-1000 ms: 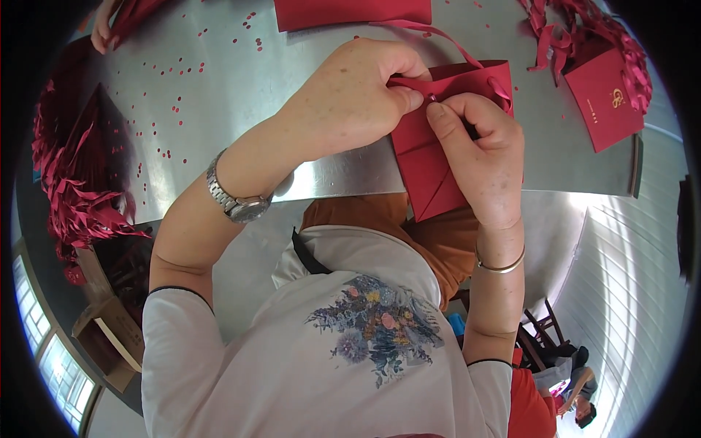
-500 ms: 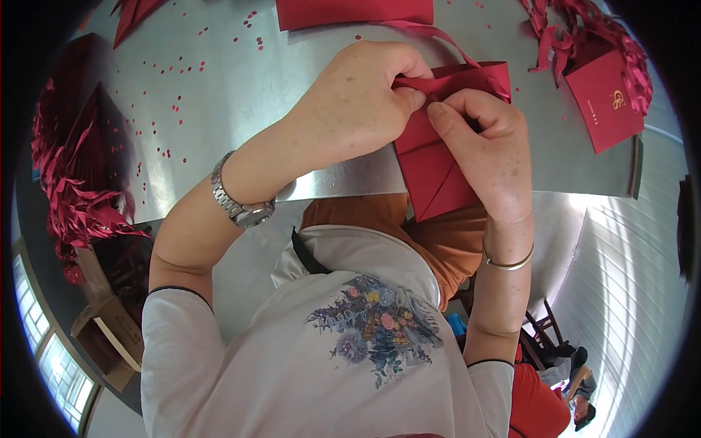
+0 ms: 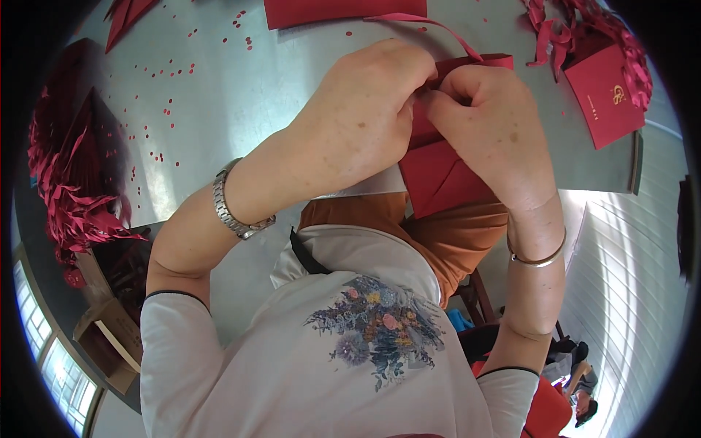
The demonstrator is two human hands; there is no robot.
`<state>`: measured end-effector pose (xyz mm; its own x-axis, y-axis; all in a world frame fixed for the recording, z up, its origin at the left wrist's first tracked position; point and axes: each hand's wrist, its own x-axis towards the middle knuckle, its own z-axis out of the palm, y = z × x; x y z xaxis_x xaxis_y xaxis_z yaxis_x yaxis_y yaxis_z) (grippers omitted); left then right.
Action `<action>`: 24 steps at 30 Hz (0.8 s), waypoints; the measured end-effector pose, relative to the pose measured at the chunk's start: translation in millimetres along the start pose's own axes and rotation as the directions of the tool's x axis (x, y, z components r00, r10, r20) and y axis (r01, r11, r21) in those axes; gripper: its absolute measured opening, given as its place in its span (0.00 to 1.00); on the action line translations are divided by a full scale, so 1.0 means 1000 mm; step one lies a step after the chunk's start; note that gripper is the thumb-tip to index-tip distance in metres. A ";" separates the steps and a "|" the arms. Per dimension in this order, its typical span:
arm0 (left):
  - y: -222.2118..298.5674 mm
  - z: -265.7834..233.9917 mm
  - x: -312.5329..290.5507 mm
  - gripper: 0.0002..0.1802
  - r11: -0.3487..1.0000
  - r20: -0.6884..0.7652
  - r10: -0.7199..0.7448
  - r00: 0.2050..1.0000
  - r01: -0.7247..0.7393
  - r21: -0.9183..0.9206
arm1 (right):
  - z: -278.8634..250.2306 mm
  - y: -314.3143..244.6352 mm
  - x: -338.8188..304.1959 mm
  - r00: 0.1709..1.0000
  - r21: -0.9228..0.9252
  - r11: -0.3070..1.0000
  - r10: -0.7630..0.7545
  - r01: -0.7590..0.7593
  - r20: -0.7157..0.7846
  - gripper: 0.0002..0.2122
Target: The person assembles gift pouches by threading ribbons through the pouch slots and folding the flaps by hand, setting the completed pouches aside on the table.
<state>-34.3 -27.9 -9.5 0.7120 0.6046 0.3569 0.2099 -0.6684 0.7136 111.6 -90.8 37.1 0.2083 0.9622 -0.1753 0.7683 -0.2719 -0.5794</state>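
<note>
A red paper gift bag (image 3: 438, 175) lies at the table's near edge, with its folded bottom end sticking out past the edge. My left hand (image 3: 383, 98) is closed in a pinch at the bag's upper rim. Right beside it, my right hand (image 3: 493, 120) pinches the same rim, thumb and forefinger curled together. The fingertips of both hands meet and hide what lies between them, perhaps part of the ribbon. A red ribbon (image 3: 445, 28) arches from behind the bag's rim toward the upper left.
Another flat red bag (image 3: 343, 9) lies at the far side of the metal table (image 3: 219, 87). Small red paper dots (image 3: 168, 112) are scattered at left. Red bags with ribbons are piled at left (image 3: 77, 201) and at right (image 3: 602, 95). A cardboard box (image 3: 109, 339) stands lower left; a person (image 3: 584, 401) shows lower right.
Both hands have turned and drawn closer together at the bag's rim, with the left thumb now hidden. My right forearm has swung outward to the right.
</note>
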 end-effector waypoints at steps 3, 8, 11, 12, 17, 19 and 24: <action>-0.002 -0.001 0.001 0.11 1.000 -0.001 0.010 1.000 -0.010 0.001 | 0.005 -0.004 0.000 0.984 -0.257 0.962 -0.130 0.096 -0.119 0.10; 0.002 -0.003 0.000 0.13 0.998 -0.024 0.052 0.998 -0.051 0.026 | -0.005 -0.002 0.006 0.999 0.081 0.996 0.041 -0.044 0.029 0.08; 0.002 0.000 -0.001 0.14 0.994 -0.052 0.098 0.994 -0.095 0.058 | 0.006 -0.001 -0.002 0.991 -0.019 0.999 -0.048 0.046 -0.123 0.09; 0.002 0.000 -0.001 0.15 0.991 -0.076 0.124 0.989 -0.120 0.061 | 0.006 -0.003 -0.001 0.991 -0.024 0.999 -0.050 0.047 -0.123 0.09; 0.000 -0.004 0.001 0.13 0.998 -0.091 0.066 0.994 -0.067 -0.012 | -0.001 0.008 0.003 0.982 0.456 0.870 0.165 -0.187 0.088 0.08; 0.002 -0.008 0.003 0.13 0.998 -0.091 0.007 0.996 -0.013 -0.062 | 0.000 0.005 -0.003 0.990 0.427 0.895 0.137 -0.133 0.021 0.08; -0.002 -0.013 0.009 0.07 0.864 0.121 -0.361 0.925 0.380 -0.329 | 0.016 0.014 -0.009 0.979 0.195 0.979 -0.013 0.054 -0.203 0.08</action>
<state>-36.8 -15.8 -0.2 0.6640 0.7477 -0.0004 0.2320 -0.2054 0.9508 111.4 -103.3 17.7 0.3171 0.9484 -0.0021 0.6453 -0.2174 -0.7324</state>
